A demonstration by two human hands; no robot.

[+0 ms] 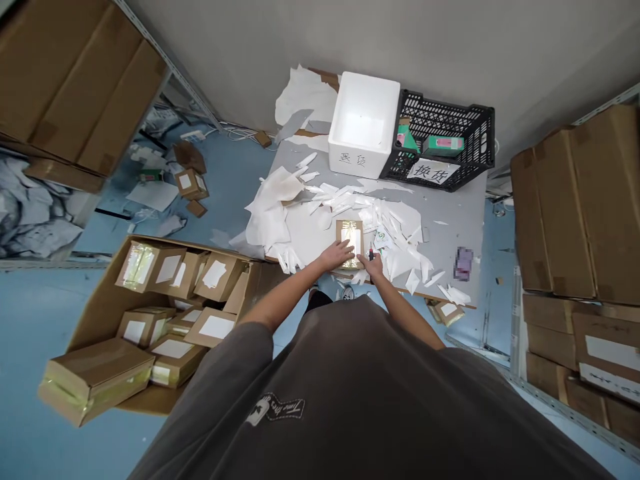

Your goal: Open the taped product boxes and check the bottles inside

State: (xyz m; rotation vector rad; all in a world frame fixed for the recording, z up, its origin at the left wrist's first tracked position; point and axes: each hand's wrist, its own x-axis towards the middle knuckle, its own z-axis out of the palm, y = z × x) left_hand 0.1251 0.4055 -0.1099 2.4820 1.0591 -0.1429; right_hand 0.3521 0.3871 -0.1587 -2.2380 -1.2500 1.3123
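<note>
A small cardboard parcel (349, 235) with shiny tape lies on the grey table (440, 227), among white paper and plastic scraps (395, 250). My left hand (336, 255) rests flat against the parcel's left side, fingers spread. Over its lower right corner sits my right hand (371, 265), closed around a small red-and-black tool (371, 254), possibly a cutter. The hands nearly touch, and my right hand hides part of the parcel.
A white foam box (364, 123) and a black plastic crate (443, 140) holding green boxes stand at the table's far end. A blurred purple item (463, 263) lies at right. Taped parcels fill an open carton (150, 320) at left. Stacked cartons (575, 207) stand at right, with scraps on the floor.
</note>
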